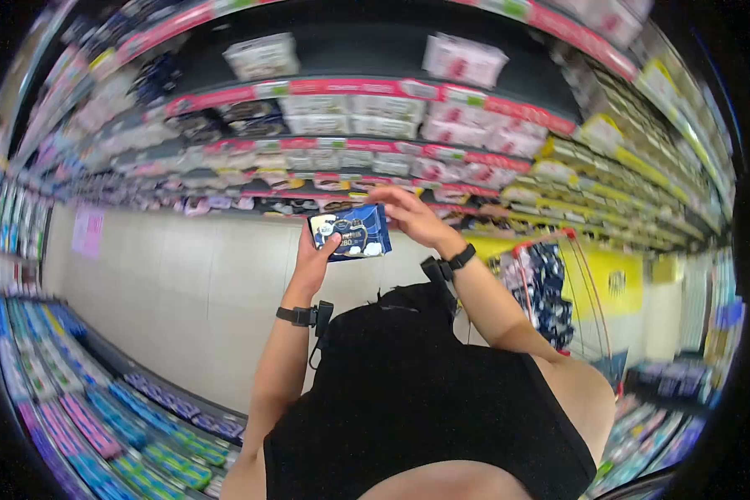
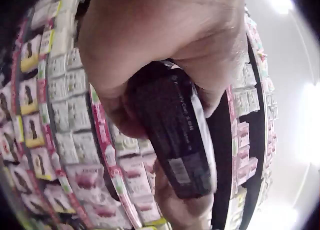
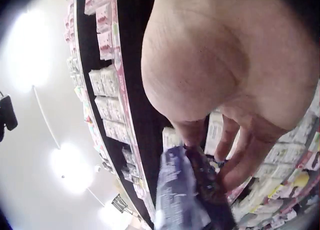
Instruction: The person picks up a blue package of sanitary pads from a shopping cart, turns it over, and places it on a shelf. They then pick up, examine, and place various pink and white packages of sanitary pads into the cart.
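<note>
My left hand (image 1: pixel 311 260) grips a dark blue soft pack (image 1: pixel 360 227) by its left end, thumb across the printed front. Cream shapes, white cotton-like puffs and the number 280 decorate that front. In the left wrist view a dark narrow side of the pack (image 2: pixel 167 125) shows small print and a barcode. My right hand (image 1: pixel 417 218) is at the pack's right end, its fingers relaxed and spread. From the right wrist, the thumb meets the edge of the pack (image 3: pixel 177 190), while the other fingers reach past its far side.
Shelves (image 1: pixel 325 86) of packaged goods with red price strips rise in front. Yellow-edged shelves (image 1: pixel 633 167) stand to the right. A shopping cart with a red handle (image 1: pixel 544 237) is at my right, dark patterned cloth (image 1: pixel 550 283) beside it. Low shelves (image 1: pixel 142 417) line the left rear.
</note>
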Available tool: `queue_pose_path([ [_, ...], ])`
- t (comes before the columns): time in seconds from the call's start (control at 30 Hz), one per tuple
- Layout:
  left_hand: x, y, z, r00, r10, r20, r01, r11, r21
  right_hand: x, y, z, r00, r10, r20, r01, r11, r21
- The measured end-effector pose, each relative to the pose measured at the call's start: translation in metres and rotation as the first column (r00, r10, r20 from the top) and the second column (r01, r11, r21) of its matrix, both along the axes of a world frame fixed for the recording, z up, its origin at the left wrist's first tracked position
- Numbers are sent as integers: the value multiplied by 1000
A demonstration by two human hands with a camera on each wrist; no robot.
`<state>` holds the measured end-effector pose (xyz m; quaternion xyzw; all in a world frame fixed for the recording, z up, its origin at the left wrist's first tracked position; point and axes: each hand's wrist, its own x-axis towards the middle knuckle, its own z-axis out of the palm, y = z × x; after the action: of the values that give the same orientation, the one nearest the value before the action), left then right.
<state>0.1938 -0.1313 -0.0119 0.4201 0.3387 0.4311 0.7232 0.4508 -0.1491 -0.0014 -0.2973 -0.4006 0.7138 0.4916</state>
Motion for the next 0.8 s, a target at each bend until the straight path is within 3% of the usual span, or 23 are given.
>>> queue_pose_path([
  [0.03,-19,0,2,995,84,-56,-82,996,41,-13,3,1,995,41,-86,-51,991,-127],
  [0.07,-35,-4,1,980,162,-114,-154,985,74,-26,5,-5,992,82,-95,-95,986,-138],
  [0.17,-76,-8,-3,973,228,-38,-227,973,36,-67,4,0,959,165,231,-164,986,-24],
  [0.2,-88,-8,-19,967,240,-88,-234,969,74,-78,10,3,924,217,314,-225,974,-13],
  [0.23,-88,-17,4,940,308,-147,-289,947,140,-90,14,1,880,258,398,-280,960,-3],
  [0.3,-97,-27,-4,924,295,-245,-266,953,143,-116,22,-11,823,80,562,-200,968,154],
  [0.37,-101,-36,-4,931,291,-221,-247,947,206,-134,34,-16,827,173,534,-222,975,28],
  [0.5,-120,-46,-18,935,302,-187,-276,949,155,-163,50,2,777,240,582,-248,966,-67],
  [0.63,-143,-48,-26,929,279,-242,-260,959,111,-185,68,-5,744,269,611,-294,954,-61],
  [0.77,-170,-44,-24,918,311,-247,-307,950,54,-224,106,-67,824,267,500,-291,956,-31],
  [0.8,-174,-40,-26,876,400,-271,-362,915,178,-237,115,-61,847,270,458,-286,958,-34],
])
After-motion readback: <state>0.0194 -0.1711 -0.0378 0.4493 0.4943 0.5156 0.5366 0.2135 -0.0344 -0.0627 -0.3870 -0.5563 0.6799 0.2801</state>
